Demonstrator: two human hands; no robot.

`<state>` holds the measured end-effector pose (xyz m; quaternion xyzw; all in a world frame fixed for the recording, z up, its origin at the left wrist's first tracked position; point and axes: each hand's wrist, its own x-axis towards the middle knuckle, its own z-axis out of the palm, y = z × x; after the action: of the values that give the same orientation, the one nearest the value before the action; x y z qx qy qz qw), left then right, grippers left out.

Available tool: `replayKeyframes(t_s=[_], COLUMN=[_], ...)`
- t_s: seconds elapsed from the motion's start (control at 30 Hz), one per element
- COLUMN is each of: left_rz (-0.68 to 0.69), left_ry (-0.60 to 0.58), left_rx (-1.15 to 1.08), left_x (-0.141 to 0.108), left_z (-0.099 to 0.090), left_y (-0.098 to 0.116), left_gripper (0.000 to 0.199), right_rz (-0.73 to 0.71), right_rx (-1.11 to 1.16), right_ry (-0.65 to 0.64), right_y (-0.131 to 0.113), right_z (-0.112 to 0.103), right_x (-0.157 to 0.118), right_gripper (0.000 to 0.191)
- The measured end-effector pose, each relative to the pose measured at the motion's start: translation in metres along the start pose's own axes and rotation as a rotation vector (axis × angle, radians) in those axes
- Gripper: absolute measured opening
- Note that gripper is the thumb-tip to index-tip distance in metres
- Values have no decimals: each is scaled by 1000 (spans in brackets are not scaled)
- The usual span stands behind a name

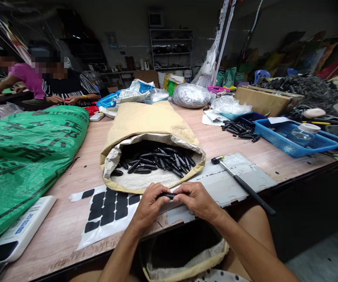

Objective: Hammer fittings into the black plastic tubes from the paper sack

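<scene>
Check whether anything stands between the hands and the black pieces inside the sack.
Only the near lip of the sack lies between: the left hand and right hand, pinching one black piece together, are just in front. Above the lip the mouth gapes open, with nothing visible blocking the black pieces.

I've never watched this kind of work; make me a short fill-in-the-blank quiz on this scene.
1. The small piece held between the left hand and right hand is coloured ____.
2. In the picture, the hammer lies to the ____ of the open sack on the table.
3. The large printed bag at far left is coloured ____.

Missing words: black; right; green.
</scene>
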<state>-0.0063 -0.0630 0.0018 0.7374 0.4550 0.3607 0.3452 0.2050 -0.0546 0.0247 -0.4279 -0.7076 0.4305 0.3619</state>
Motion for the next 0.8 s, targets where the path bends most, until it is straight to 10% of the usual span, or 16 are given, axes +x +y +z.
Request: replayKeyframes(t_s=[0.8], left_rz=[-70], left_ry=[29], left_rx=[86], left_x=[3], left_z=[3], left_y=[0], left_gripper=[25], right_rz=[17], right_rx=[63], right_ry=[-24], right_y=[22], right_z=[-4], right_x=[1], right_gripper=[29])
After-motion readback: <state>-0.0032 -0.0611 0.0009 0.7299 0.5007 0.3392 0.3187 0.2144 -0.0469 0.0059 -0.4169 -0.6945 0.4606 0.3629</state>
